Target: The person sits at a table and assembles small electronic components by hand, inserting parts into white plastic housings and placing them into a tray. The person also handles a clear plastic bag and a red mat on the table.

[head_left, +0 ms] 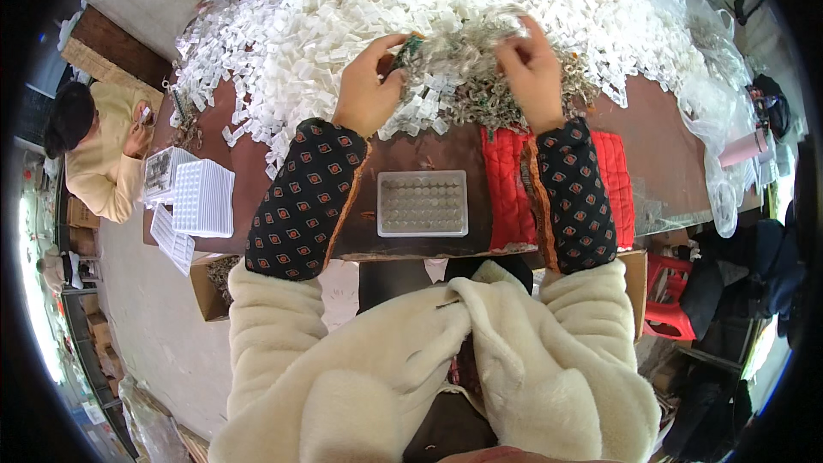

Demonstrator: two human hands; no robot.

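Observation:
My left hand is closed on the end of a tangled bunch of small silvery-grey pieces, with a bit of green by its fingertips. My right hand is at the bunch's other side, its fingers bent and smeared by motion; whether they grip it is unclear. More grey-brown pieces lie heaped below and between the hands. Behind them spreads a big pile of small whitish translucent pieces. Nearer me sits a white rectangular tray holding rows of small round items.
Red quilted cloth lies under my right forearm on the brown table. White gridded trays are stacked at the left edge. Plastic bags hang at the right, above a red stool. Another person sits at far left.

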